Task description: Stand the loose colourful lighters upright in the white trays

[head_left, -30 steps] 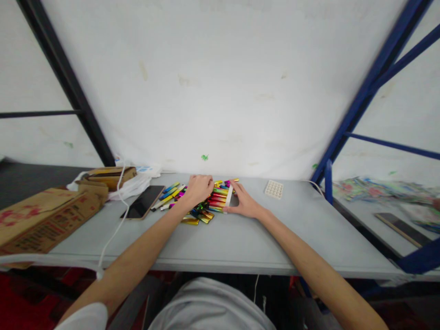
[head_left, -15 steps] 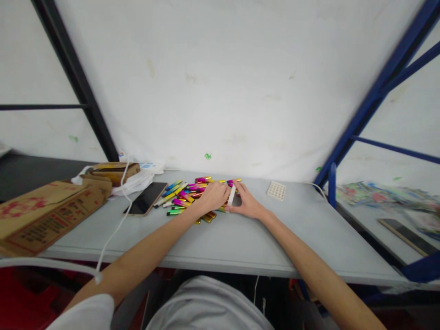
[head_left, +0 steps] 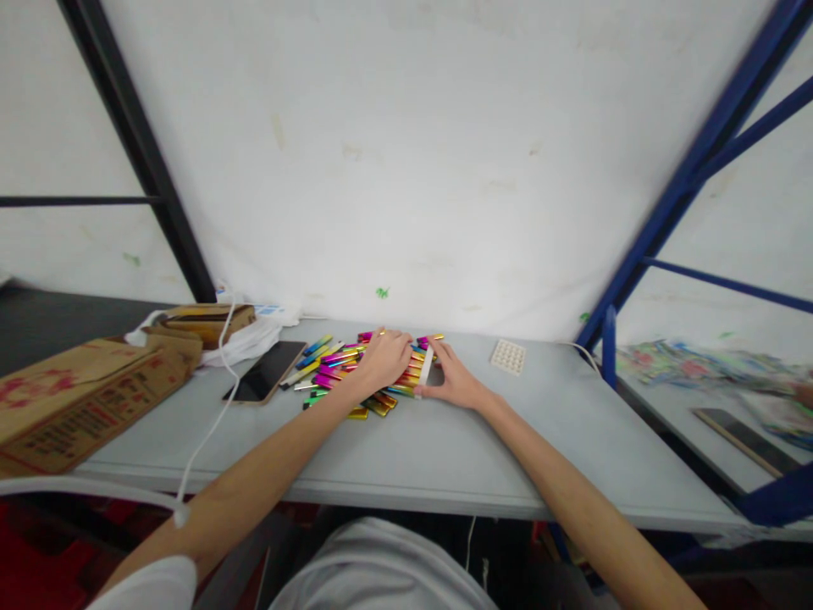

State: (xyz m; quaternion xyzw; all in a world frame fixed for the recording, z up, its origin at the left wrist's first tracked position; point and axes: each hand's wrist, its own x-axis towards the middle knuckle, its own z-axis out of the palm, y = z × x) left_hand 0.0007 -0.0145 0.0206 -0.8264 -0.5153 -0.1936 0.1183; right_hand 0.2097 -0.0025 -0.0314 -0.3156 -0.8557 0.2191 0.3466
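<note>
Sticks (head_left: 329, 371) meet a strip (head_left: 426, 371) the right hand (head_left: 458, 383) holds, seemingly as a stop; whether the left hand (head_left: 386, 359) grips, I cannot tell.

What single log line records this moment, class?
left hand: over shiny sticks | right hand: holding white strip at ends | phone: left of sticks

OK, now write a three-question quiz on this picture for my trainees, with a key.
1. Fill in: the white gridded tray lies to the ____ of the right hand.
2. True or false: the left hand is over the shiny multicoloured sticks.
3. Which lies between those sticks and the large cardboard box? a) mug, b) smartphone, c) scissors

Key: 1. right; 2. true; 3. b
</note>
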